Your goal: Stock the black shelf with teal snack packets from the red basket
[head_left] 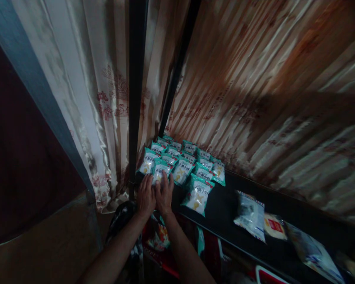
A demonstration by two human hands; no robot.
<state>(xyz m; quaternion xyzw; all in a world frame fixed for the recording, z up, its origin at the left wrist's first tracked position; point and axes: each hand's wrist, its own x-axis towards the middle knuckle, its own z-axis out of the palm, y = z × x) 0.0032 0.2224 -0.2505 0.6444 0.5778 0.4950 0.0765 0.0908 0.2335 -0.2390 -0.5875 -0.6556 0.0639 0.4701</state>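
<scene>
My left hand (pixel 146 195) and my right hand (pixel 165 192) are side by side at the front left end of a black shelf (pixel 221 205). Their fingers are stretched forward against the lower front of a small teal-and-white snack bag (pixel 161 169). Right-hand fingers overlap its face; the left hand is at its lower left. Neither hand visibly wraps round the bag, though the palms' undersides are hidden. Several matching snack bags (pixel 182 170) stand in rows behind and beside it. One more matching bag (pixel 198 194) leans at the front, right of my hands.
Farther right on the shelf lie a silvery-blue packet (pixel 250 215), a packet with a red label (pixel 275 226) and a longer packet (pixel 313 250). Below the shelf, a red basket (pixel 159 258) holds packets. Dark posts (pixel 137 79) and printed curtains (pixel 239 79) border the shelf.
</scene>
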